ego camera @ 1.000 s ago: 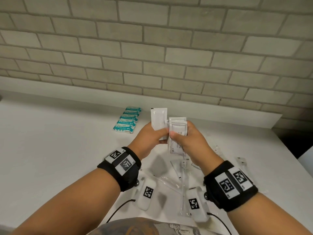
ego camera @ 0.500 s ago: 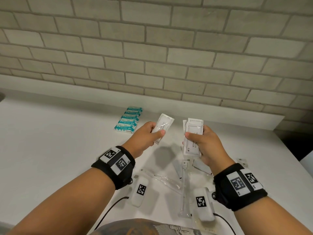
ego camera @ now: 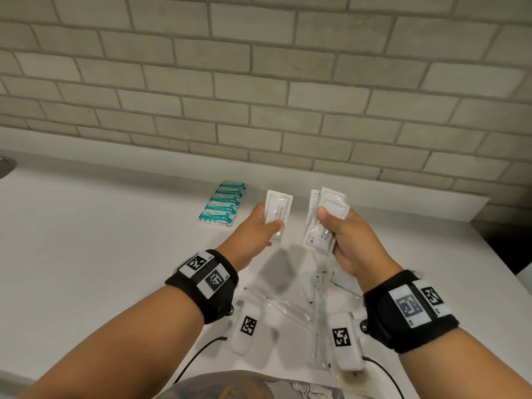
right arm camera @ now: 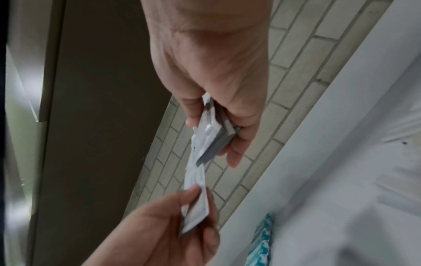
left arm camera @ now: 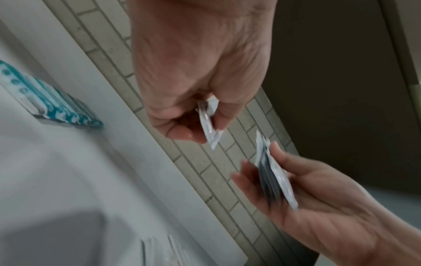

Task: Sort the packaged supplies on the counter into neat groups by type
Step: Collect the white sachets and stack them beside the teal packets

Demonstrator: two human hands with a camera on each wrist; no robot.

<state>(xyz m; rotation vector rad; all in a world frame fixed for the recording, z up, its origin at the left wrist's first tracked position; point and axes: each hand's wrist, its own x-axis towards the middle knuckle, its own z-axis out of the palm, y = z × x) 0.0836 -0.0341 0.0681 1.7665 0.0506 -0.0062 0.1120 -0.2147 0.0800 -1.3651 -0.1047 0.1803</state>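
Note:
My left hand (ego camera: pixel 263 223) pinches a single white sachet (ego camera: pixel 277 210) upright above the white counter (ego camera: pixel 86 254); the left wrist view shows the same sachet (left arm camera: pixel 208 124) edge-on between thumb and fingers. A little to its right, my right hand (ego camera: pixel 334 226) grips a fanned stack of white sachets (ego camera: pixel 324 217), also visible as a stack of sachets (right arm camera: pixel 212 133) in the right wrist view. The two hands are apart. A row of teal wipe packs (ego camera: pixel 223 204) lies overlapped on the counter left of my left hand.
Clear plastic-wrapped items (ego camera: pixel 318 300) lie scattered on the counter beneath my wrists. A brick wall (ego camera: pixel 259 82) with a white ledge backs the counter. The counter's right edge (ego camera: pixel 495 254) drops off beside my right arm.
The hands were together at the stack a second ago. My left hand has drawn one sachet off and moved left, then turned it upright; the right hand keeps the remaining stack.

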